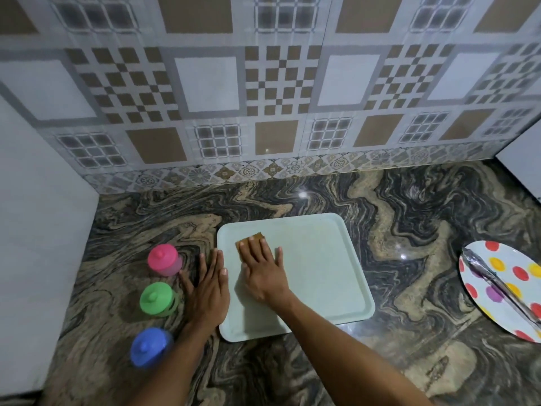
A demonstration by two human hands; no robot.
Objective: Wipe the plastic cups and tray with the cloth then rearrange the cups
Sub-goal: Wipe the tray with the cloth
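While straight right-hand fingers (pixel 255 254) press it, the brown cloth (pixel 258 236) rests on the tray (pixel 316 259).

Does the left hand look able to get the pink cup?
Probably yes: the left hand lies flat and empty on the counter, and the pink cup stands close beside its fingertips with nothing between.

Colours on a swirled dark counter

Pink cup (pixel 162 259), green cup (pixel 156 298) and blue cup (pixel 147 346); pale mint tray (pixel 328 265) with brown cloth (pixel 253 238); white plate (pixel 497 276) dotted red, yellow, purple; brown-and-grey checked wall tiles (pixel 278 80).
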